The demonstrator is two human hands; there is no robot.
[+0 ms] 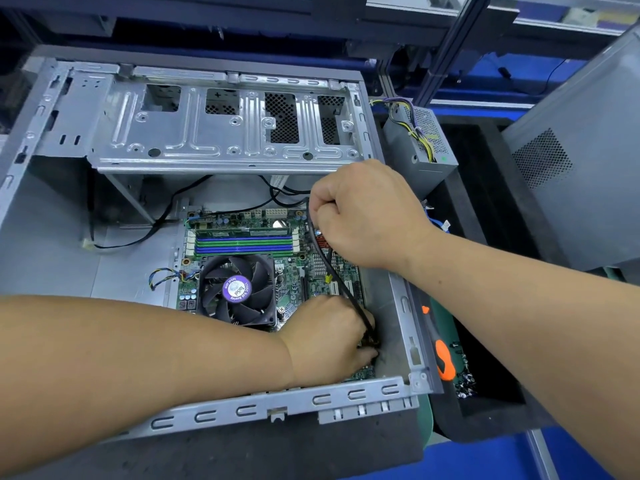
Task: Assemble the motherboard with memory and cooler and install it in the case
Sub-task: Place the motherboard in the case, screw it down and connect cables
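Meanwhile right hand [363, 216] grips black cable [332, 268]; left hand [329, 336] pinches its end beside cooler [239, 289].

One open case [401, 308]; one motherboard [318, 268] lay in it; one cooler fan [238, 291] sat on the board; one memory module [242, 232] stood beside three bare slots; two hands were in view, left hand [327, 337] and right hand [363, 213]; one power supply [420, 143]; one orange-handled screwdriver [444, 362]; one side panel [585, 161]
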